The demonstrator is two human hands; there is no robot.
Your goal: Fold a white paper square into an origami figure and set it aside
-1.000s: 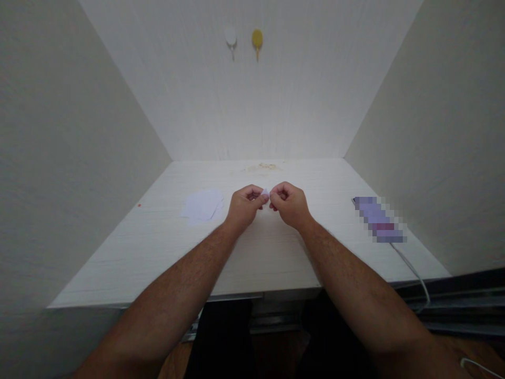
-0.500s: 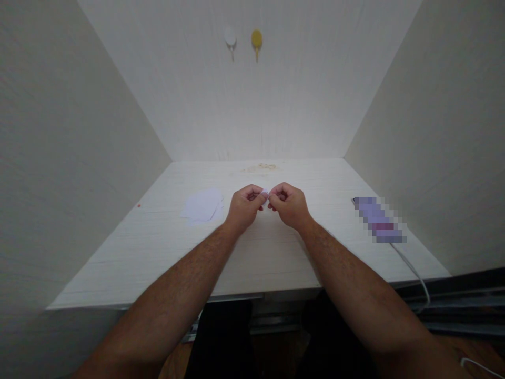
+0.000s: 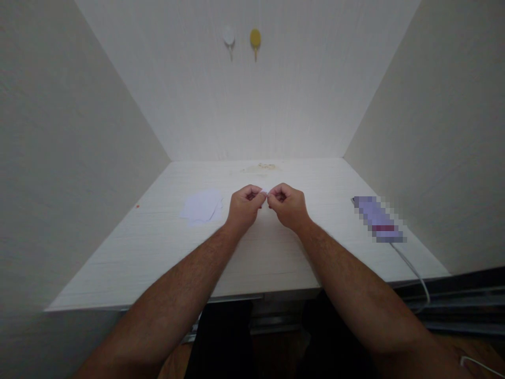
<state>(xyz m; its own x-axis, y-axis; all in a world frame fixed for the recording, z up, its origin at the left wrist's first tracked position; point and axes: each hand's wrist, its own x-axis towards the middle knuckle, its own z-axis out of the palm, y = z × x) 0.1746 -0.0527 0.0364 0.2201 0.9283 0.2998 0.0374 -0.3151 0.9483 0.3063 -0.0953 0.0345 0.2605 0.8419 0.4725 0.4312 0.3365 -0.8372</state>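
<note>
Over the middle of the white desk (image 3: 260, 252), my left hand (image 3: 246, 205) and my right hand (image 3: 288, 205) meet at the fingertips. Between them shows a small piece of white paper (image 3: 264, 191), mostly hidden by the fingers. My left thumb and fingers are closed on it. The right thumb and forefinger are pinched together at its right edge. To the left of my left hand lies a loose stack of white paper sheets (image 3: 202, 205), flat on the desk.
A blurred-out phone-like slab (image 3: 376, 218) with a white cable (image 3: 412, 268) lies at the right. Two hooks, one white (image 3: 229, 37) and one yellow (image 3: 255, 38), are on the back wall. Side walls enclose the desk. A tiny red bit (image 3: 138, 206) is near the left edge.
My right fingertips have come slightly closer to the left ones, and less of the small paper shows. The sheets and the slab stay where they were.
</note>
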